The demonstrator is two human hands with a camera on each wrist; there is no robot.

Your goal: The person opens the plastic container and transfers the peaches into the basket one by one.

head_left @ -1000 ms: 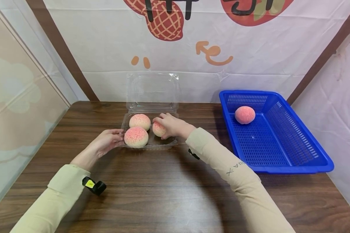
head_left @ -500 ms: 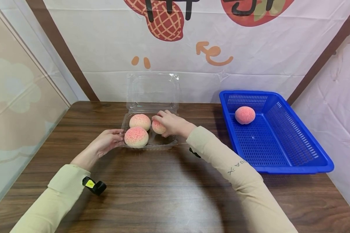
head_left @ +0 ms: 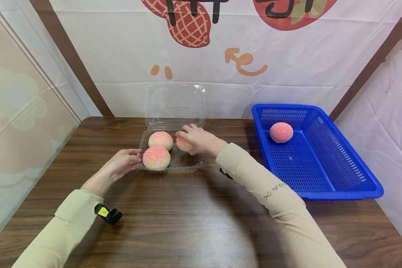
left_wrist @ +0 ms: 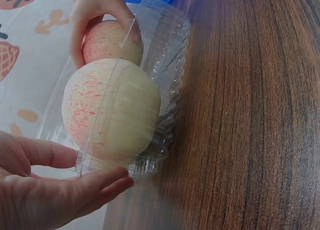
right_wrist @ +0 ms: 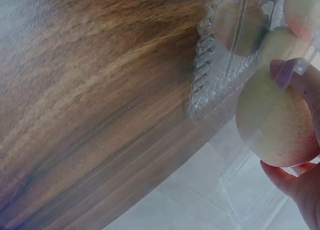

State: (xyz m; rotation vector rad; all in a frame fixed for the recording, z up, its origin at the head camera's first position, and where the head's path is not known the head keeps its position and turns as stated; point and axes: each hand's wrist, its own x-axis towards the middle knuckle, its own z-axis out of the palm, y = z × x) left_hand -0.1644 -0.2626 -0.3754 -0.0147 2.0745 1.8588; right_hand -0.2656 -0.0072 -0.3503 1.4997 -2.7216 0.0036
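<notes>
The right wrist view establishes what the head view largely conceals: the right hand (head_left: 202,141) has its fingers (right_wrist: 281,179) curled round the held peach-like ball (right_wrist: 275,117), with digits on opposite sides. The left wrist view likewise shows the left hand (left_wrist: 47,192) pinching the wall of the clear container (head_left: 179,169), thumb on one side and fingers on the other, nearly closed. Only the head view takes in the whole blue basket (head_left: 305,167), in which one pink ball (head_left: 281,132) lies near the far left corner.

The held ball is at the far right part of the container; whether it touches the container floor cannot be determined. It is rounded, cream below and speckled pink above. Two similar balls, the far left ball (head_left: 160,140) and the near left ball (head_left: 156,158), sit in the left half. The transparent lid (head_left: 175,104) stands raised at the rear.

The desk (head_left: 174,223) is dark brown with wood grain and glossy highlights. Behind it hangs a pale printed cloth (head_left: 120,48) with brown bands and red and orange motifs.
</notes>
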